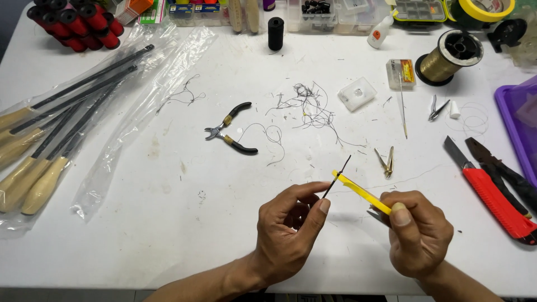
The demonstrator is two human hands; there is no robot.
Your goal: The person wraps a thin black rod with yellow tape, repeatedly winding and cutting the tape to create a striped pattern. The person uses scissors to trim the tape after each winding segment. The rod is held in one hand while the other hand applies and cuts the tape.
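A thin black rod (337, 177) is pinched between the thumb and forefinger of the left hand (288, 226), low over the white table (168, 212). The rod rises up and to the right from those fingers, tilted. The remaining left fingers are curled into the palm.

A yellow tool (361, 192) is gripped in the right hand (417, 232), with the thumb pressed along its top and the other fingers closed round its lower end. Its tip is laid against the rod just above the left fingertips; whether it wraps the rod or only touches it cannot be told. A grey metal part shows just beneath the tool at the right fingers.

Just beyond the right fingers, 1 small brass piece (387, 161) lies on the table. To their right a red cutter (492, 197) and black pliers (503, 170) lie side by side, near a purple tray (517, 120). Well beyond the left fingers small black-handled pliers (231, 130) lie open, with a tangle of black thread (307, 103) to their right. Farther off are a clear little box (357, 93), a long needle (403, 106) and a spool of gold thread (447, 59).

Far to the left of the left fingers, several wooden-handled files (39, 145) lie in clear plastic sleeves, and a cluster of red spools (78, 22) sits at the table's far corner.
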